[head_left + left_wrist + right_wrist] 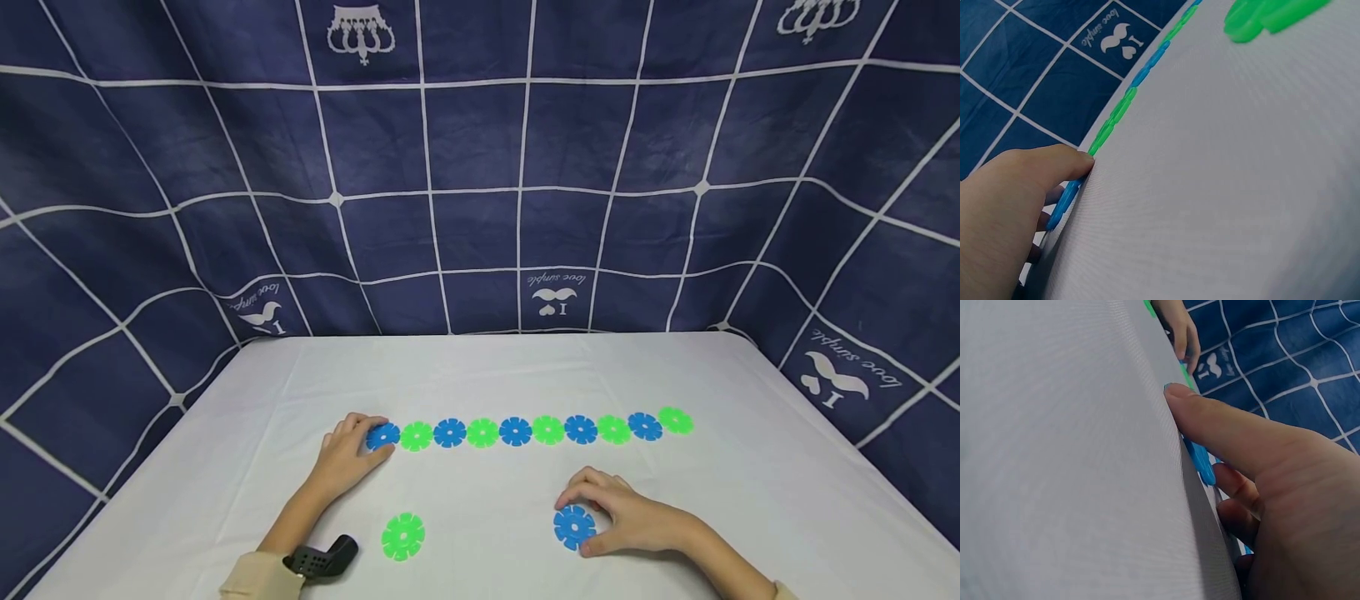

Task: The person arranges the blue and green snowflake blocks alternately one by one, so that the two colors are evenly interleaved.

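Observation:
Alternating blue and green flower-shaped notched discs lie in a nearly straight row across the white table. My left hand [347,457] grips the blue disc [377,440] at the row's left end between thumb and fingers. In the left wrist view, that blue disc [1065,205] shows edge-on under the thumb. Nearer the front, my right hand [633,518] holds a separate blue disc [566,522], thumb at its near edge and fingers at its far edge. The right wrist view shows this blue disc [1200,464] partly hidden by the thumb.
A loose green disc [395,537] lies in front of the row, right of the left forearm. The row ends on the right at a green disc [670,417]. A dark blue checked curtain [480,233] surrounds the white tabletop [480,375]. A black band [318,562] sits on the left wrist.

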The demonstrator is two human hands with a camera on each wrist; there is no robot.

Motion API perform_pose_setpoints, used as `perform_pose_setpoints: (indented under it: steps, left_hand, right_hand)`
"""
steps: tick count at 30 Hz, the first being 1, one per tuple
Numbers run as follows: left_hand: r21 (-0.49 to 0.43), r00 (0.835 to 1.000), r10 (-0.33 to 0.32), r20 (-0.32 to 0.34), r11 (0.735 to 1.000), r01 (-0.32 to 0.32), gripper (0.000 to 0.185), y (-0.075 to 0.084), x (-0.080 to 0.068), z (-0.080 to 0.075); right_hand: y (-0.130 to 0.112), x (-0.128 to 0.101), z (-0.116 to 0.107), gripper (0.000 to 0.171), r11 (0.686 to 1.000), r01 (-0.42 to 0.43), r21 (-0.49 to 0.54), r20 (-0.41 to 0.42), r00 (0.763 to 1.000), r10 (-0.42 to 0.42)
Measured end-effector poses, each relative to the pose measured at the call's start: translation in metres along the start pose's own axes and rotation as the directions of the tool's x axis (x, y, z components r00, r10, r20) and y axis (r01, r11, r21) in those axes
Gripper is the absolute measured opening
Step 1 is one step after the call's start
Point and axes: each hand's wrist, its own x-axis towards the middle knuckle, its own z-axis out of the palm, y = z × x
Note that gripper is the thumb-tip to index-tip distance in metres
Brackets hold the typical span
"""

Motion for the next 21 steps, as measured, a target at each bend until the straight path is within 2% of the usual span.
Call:
perform_pose_setpoints:
  steps: [9, 16, 21]
  left_hand:
    - [0.005, 1.000, -0.016, 0.022, 1.000, 0.016, 0.050, 0.0004, 0.0005, -0.0018]
    - [-0.002, 0.999, -0.024, 0.036, 1.000, 0.024, 0.050, 0.0001, 0.0007, -0.0019]
    - [0.001, 0.999, -0.022, 0.034, 1.000, 0.022, 0.049, 0.0011, 0.0003, -0.0020]
  right_hand:
    - [0.0004, 0.0003, -0.0013, 0.040, 0.998, 0.064, -0.012, -0.004, 0.998, -0.064]
    - [-0.0033, -0.0007, -0.0035, 0.040, 0.992, -0.033, 0.118, 0.011, 0.999, 0.032]
    - [-0.0011, 0.0017, -0.0055, 0.034, 0.981, -0.002, 0.195, 0.020, 1.000, -0.002]
